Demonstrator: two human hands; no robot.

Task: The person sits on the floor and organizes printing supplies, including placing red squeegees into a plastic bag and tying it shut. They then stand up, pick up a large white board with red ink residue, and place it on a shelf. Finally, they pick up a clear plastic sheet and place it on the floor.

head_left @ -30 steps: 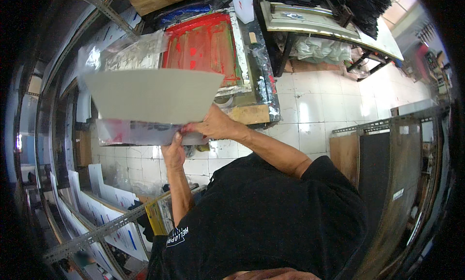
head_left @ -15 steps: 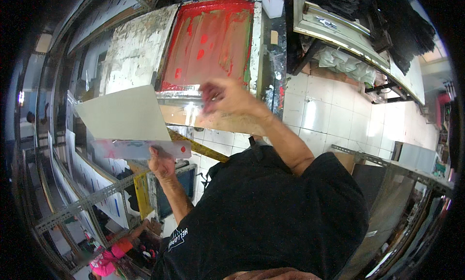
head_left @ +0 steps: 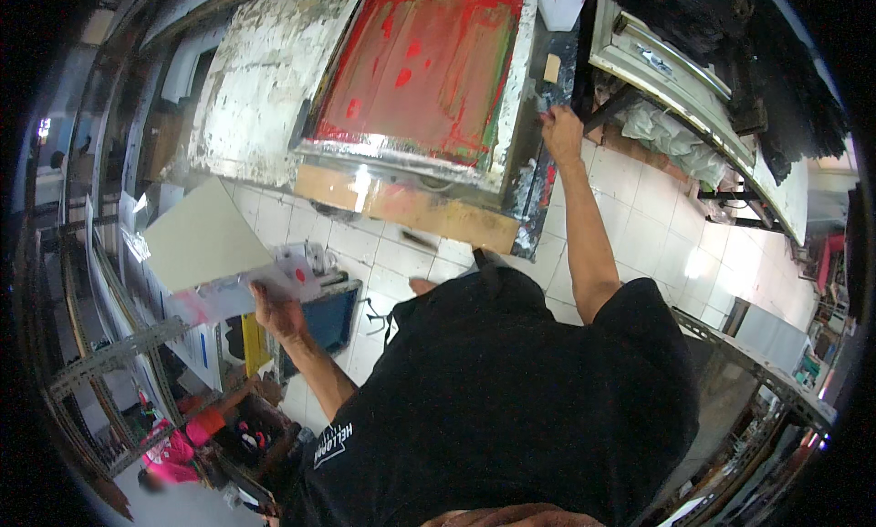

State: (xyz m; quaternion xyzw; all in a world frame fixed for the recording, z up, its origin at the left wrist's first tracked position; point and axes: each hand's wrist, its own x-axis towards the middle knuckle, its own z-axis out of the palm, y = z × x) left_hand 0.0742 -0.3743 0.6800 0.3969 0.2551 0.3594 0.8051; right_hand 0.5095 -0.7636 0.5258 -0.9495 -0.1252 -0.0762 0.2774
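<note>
My left hand (head_left: 281, 317) pinches the near edge of a flat beige-grey board (head_left: 205, 235) together with a translucent plastic sheet (head_left: 297, 281) marked with red spots. Both are held up at the left, away from the table. My right hand (head_left: 563, 133) reaches out to the dark, paint-smeared strip (head_left: 532, 182) along the table's right side. Its fingers are bent together at the strip; what lies in them, if anything, is too small to make out. Left of that hand lies a printing screen (head_left: 429, 80), its mesh smeared with red ink inside a whitish frame.
A paint-stained white board (head_left: 260, 80) adjoins the screen. Beyond my right hand are a small tan block (head_left: 552, 68) and a white plastic container (head_left: 564, 2). Metal racks (head_left: 119, 354) stand close on the left, where a person in pink (head_left: 173, 454) is low down. White floor tiles (head_left: 620, 198) lie to the right.
My right hand has moved from in front of the screen out to the table's right edge. The left hand has carried the board and plastic sheet slightly left and lower.
</note>
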